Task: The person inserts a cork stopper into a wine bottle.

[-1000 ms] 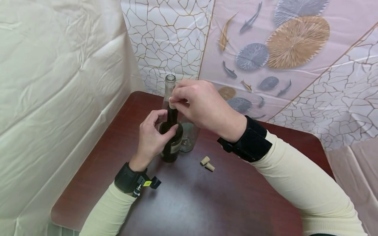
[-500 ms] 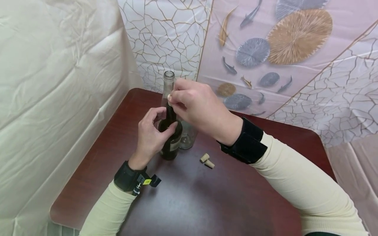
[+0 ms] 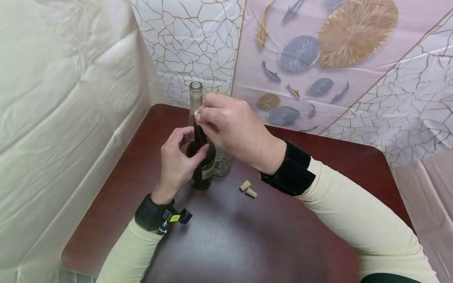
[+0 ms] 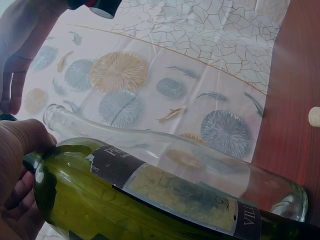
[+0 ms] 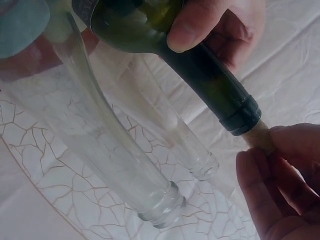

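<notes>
A dark green wine bottle [image 3: 203, 173] with a label stands upright on the table. My left hand [image 3: 177, 159] holds it round the neck, thumb on the near side and fingers on the far side. Above, my right hand [image 3: 237, 129] pinches a cork [image 5: 259, 138] between thumb and fingertips. The right wrist view has the cork's lower end in the mouth of the green bottle, with part of it still outside. Close behind stands a clear glass bottle [image 3: 196, 98]; the right wrist view shows a second clear bottle [image 5: 200, 162] beside it.
Two loose corks [image 3: 245, 185] lie touching or nearly so on the reddish-brown table [image 3: 219, 243], right of the bottles. A cream cloth wall [image 3: 88, 118] rises along the left side. Behind the table hangs a patterned cloth [image 3: 301, 86].
The head view has tilted slightly, so everything sits a little differently in it. Both hands keep their hold on the bottle and the cork, with barely any visible movement.
</notes>
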Tool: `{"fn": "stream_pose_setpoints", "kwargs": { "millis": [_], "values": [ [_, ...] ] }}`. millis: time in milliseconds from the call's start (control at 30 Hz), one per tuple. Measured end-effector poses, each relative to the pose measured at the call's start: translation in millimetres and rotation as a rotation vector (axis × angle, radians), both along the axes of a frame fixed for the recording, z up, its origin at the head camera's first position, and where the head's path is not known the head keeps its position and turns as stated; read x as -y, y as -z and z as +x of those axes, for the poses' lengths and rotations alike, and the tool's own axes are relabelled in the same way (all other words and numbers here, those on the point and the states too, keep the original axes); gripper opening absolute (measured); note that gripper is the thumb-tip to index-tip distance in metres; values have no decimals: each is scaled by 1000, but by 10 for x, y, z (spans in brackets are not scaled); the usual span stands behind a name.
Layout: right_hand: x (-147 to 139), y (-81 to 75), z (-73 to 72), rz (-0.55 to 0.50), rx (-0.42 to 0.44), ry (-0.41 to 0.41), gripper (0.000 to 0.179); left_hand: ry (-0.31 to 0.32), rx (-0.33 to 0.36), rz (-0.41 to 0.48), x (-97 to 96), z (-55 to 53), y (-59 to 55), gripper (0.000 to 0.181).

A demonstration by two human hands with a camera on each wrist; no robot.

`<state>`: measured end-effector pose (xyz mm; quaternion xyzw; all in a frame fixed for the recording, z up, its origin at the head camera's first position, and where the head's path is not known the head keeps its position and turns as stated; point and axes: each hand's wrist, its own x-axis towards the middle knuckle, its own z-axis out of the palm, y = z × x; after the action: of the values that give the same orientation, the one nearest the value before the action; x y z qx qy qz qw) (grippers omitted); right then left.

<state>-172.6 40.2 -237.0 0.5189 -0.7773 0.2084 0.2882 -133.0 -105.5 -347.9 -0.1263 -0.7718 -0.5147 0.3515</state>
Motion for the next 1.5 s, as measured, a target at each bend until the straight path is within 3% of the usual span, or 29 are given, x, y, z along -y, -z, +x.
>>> {"fn": "stream_pose_setpoints", "kwargs": {
  "millis": [267,533,667,900,1033,1267,1367,1500],
  "values": [
    [-32,111,-22,-88,19,-24,14,-41,-1,-43,14,2,65,37],
    [-157,110,-15,-338,-7,-45,21,-35,-24,-37,-5,53,23,36],
    [-243,165,37,-437,-9,-49,18,-38,-38,-31,2,75,-5,36],
    [-406,422,228,-540,6,3,15,-41,-30,-27,29,91,-23,35],
    [-506,590,322,-601,81,44,15,-48,-20,-30,46,117,-21,35],
    [-695,1017,349,-772,251,125,16,-69,-13,-34,91,176,-18,35],
    [-771,1212,360,-838,346,165,16,-85,-20,-37,155,135,92,36],
    [-868,1407,406,-900,455,239,17,-102,-25,-42,193,152,117,36]
  ]
}}
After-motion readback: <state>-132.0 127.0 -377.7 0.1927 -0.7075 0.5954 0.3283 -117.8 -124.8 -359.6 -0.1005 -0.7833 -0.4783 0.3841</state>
